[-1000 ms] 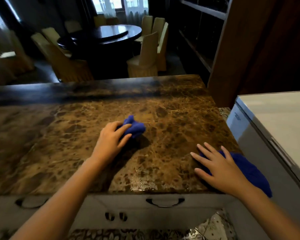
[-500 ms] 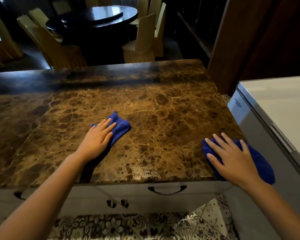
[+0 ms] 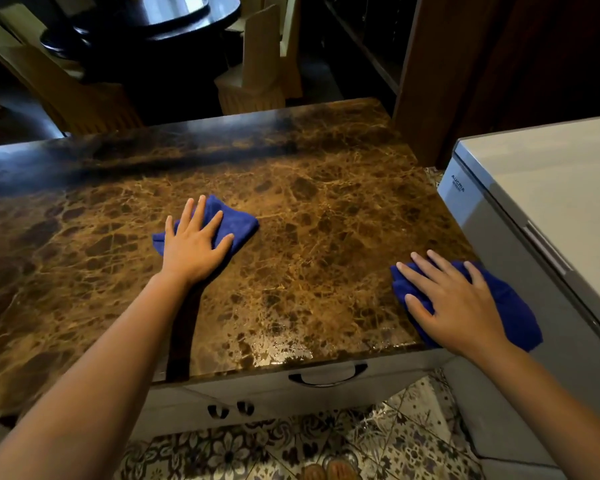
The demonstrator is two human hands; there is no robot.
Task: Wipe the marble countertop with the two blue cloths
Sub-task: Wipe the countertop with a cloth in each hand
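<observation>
The brown marble bench (image 3: 309, 209) fills the middle of the view, its veined top glossy near the front edge. Toward its centre-left, the left hand (image 3: 193, 245) lies flat with fingers spread, palm pressing on a blue cloth (image 3: 238, 221) that is folded and pokes out beyond the fingertips and to the right of the hand. Well apart from it, at the bench's right front corner, the right hand (image 3: 459, 306) is likewise flat and open, fingers splayed, resting on the second blue cloth (image 3: 515, 313), which hangs partly over the right edge of the bench. Neither hand is gripping; both simply press down. Just beside that corner stands a white chest freezer (image 3: 548, 202). Below the front edge, a drawer handle (image 3: 328, 375) shows above the patterned floor tiles (image 3: 326, 445).
</observation>
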